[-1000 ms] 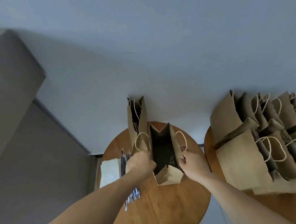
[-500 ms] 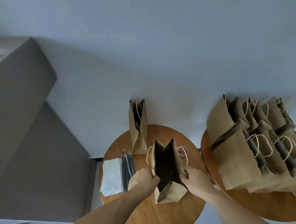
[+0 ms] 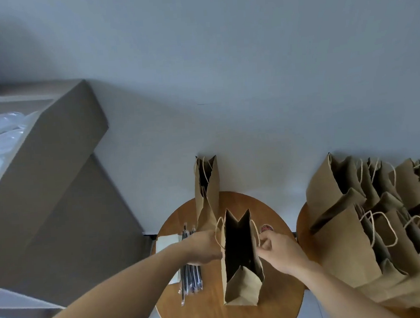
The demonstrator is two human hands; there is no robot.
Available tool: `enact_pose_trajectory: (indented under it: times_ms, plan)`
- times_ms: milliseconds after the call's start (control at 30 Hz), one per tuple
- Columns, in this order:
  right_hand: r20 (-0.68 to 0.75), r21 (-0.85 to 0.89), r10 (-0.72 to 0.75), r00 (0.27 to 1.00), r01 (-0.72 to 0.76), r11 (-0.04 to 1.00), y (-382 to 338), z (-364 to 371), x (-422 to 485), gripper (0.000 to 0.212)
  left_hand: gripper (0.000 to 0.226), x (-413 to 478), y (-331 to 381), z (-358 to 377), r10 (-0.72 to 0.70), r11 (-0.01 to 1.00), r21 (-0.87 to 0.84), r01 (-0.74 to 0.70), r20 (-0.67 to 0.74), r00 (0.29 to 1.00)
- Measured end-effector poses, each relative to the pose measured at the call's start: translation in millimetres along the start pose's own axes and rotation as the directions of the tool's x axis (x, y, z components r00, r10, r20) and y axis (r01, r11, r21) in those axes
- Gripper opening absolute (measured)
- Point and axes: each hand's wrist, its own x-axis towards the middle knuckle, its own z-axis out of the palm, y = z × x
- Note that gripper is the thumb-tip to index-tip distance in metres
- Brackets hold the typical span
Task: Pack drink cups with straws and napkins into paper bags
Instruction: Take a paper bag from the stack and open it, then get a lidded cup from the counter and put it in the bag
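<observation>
Round wooden table (image 3: 214,312), near centre, with a small red disc (image 3: 266,228) lying on its far right part. Second wooden table (image 3: 303,226) at right. Large cardboard box (image 3: 54,157) at left.

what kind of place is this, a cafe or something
Likely a takeaway drink packing spot, perhaps a cafe's back room: a box of clear plastic cups or lids, a pile of paper bags, and straws and napkins beside the open bag.

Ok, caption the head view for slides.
Left hand and right hand hold a paper bag open on a round table.
</observation>
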Motion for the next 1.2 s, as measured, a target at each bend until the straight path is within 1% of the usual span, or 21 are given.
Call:
enact_pose_trajectory:
  times_ms: [33, 100, 200, 300, 367, 467, 633, 800, 1000, 1100, 1200]
  plan:
    - [-0.027, -0.01, -0.022, 0.999, 0.022, 1.0, -2.9, -8.9, 1.9, 0.037, 0.032, -2.6, 0.2, -10.4, 0.009, 0.999, 0.04, -0.01, 0.009, 1.0]
    - [-0.087, -0.008, -0.064, 0.994, 0.064, 0.998, -11.1, -27.8, 5.9, 0.037, 0.05, -6.8, 0.5, -32.7, -0.013, 0.992, 0.125, 0.018, -0.037, 0.999]
    - [-0.172, 0.022, -0.126, 0.977, 0.131, 0.991, -34.0, -53.2, 12.2, 0.043, 0.062, -15.1, 8.4, -71.5, -0.04, 0.978, 0.196, 0.077, -0.187, 0.982]
    - [-0.232, -0.01, -0.192, 0.954, 0.195, 0.981, -65.8, -70.9, 20.3, 0.052, 0.069, -32.0, 20.9, -111.5, -0.034, 0.967, 0.226, 0.12, -0.35, 0.936]
    - [-0.232, -0.065, -0.243, 0.942, 0.235, 0.97, -89.1, -80.2, 25.9, 0.054, 0.07, -47.3, 26.4, -134.1, -0.037, 0.96, 0.234, 0.152, -0.431, 0.902]
    - [-0.211, -0.124, -0.317, 0.924, 0.297, 0.947, -124.6, -92.5, 33.7, 0.055, 0.07, -77.0, 28.6, -162.0, -0.049, 0.942, 0.26, 0.21, -0.516, 0.855]
    - [-0.176, -0.17, -0.431, 0.885, 0.404, 0.899, -185.5, -107.8, 42.9, 0.053, 0.069, -130.9, 18.6, -197.9, -0.076, 0.906, 0.287, 0.31, -0.613, 0.787]
    - [-0.126, -0.216, -0.514, 0.848, 0.482, 0.849, -258.9, -115.6, 41.0, 0.057, 0.066, -180.9, -9.7, -232.6, -0.093, 0.884, 0.271, 0.381, -0.697, 0.711]
    - [-0.133, -0.282, -0.655, 0.743, 0.605, 0.744, -367.9, -105.0, 26.6, 0.057, 0.057, -251.8, -72.0, -281.0, -0.115, 0.876, 0.211, 0.434, -0.782, 0.612]
    - [-0.118, -0.282, -0.705, 0.699, 0.657, 0.699, -424.8, -92.2, 21.2, 0.057, 0.063, -296.9, -115.0, -302.8, -0.173, 0.859, 0.152, 0.489, -0.813, 0.557]
    - [-0.09, -0.292, -0.731, 0.677, 0.684, 0.669, -483.1, -76.8, 20.6, 0.057, 0.056, -339.7, -162.6, -322.0, -0.247, 0.836, 0.082, 0.543, -0.828, 0.504]
